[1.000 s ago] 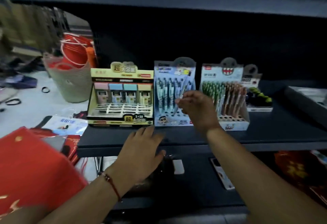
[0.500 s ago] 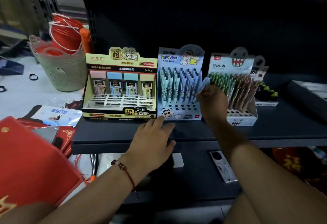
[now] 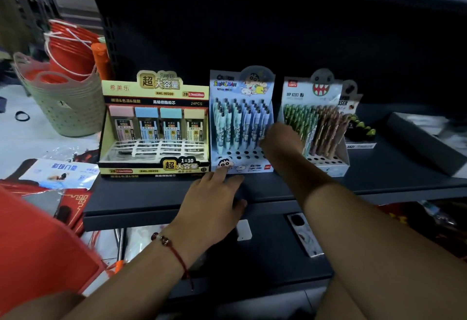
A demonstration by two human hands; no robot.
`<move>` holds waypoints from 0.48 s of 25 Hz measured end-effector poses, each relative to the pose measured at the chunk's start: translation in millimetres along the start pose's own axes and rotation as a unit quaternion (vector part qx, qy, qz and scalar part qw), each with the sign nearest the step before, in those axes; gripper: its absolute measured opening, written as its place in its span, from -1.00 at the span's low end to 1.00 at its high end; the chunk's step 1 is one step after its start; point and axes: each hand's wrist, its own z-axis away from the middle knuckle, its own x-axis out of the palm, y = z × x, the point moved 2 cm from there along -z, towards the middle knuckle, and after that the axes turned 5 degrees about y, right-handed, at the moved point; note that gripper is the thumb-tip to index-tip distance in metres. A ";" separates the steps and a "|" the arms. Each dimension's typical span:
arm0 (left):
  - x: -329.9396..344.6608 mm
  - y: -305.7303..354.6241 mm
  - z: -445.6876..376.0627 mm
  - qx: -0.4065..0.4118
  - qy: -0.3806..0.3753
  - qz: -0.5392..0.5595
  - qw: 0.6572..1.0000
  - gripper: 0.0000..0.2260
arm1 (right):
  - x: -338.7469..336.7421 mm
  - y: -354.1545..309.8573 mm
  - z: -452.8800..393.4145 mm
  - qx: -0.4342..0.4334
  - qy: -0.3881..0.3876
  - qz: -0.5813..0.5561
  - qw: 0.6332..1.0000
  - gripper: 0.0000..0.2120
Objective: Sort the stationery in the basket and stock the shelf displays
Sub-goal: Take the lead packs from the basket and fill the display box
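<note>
Three display boxes stand in a row on the dark shelf (image 3: 151,193). At the left is a yellow pencil-lead box (image 3: 154,122), in the middle a blue cartoon pen display (image 3: 240,122), and at the right a display of green and brown pens (image 3: 318,122). My right hand (image 3: 280,140) reaches to the lower right of the blue display. Its curled fingers pinch a light blue pen among the standing pens, and the fingertips are hidden. My left hand (image 3: 212,201) lies flat on the shelf's front edge, fingertips touching the blue display's base.
A green basket (image 3: 63,107) holding red buckets (image 3: 70,52) stands on the white surface at the left. A red bag (image 3: 38,244) and a blue packet (image 3: 60,172) lie at the lower left. An eraser display (image 3: 358,130) and a grey tray (image 3: 424,137) sit farther right on the shelf.
My right hand has carried the pen rightward and down to the blue display's right side. My left hand has slid forward until its fingertips touch the display's base.
</note>
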 end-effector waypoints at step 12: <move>14.2 192.2 4.2 0.220 -0.054 -0.017 0.974 -0.54 | -102.8 252.4 183.5 -0.122 0.075 0.144 0.979 -0.66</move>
